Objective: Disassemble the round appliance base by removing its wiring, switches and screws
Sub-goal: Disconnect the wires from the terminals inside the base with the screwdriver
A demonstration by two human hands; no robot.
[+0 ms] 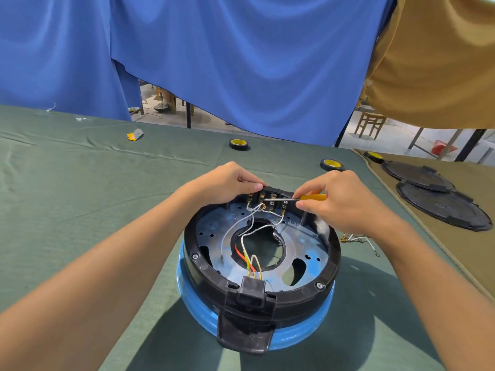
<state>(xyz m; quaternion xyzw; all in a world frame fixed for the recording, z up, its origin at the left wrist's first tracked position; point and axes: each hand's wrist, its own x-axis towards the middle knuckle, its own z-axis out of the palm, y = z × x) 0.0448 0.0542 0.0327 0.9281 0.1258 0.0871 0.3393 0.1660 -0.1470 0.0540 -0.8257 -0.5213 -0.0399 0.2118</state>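
The round appliance base (329, 266), black on a blue rim, lies upside down on the green cloth in front of me. White, red and yellow-green wires (247, 231) cross its metal plate to a black switch block (270, 200) at the far edge. My left hand (227, 183) grips the far left rim by the switch block. My right hand (340, 199) holds a yellow-handled screwdriver (312, 197), whose tip touches the switch terminals.
Two rolls of black tape (239, 144) (331, 164) lie beyond the base, a third (373, 156) at the far right. Two black round covers (443, 207) sit on the brown cloth at right. Loose removed wires (359, 239) lie right of the base. A small orange item (134, 135) is far left.
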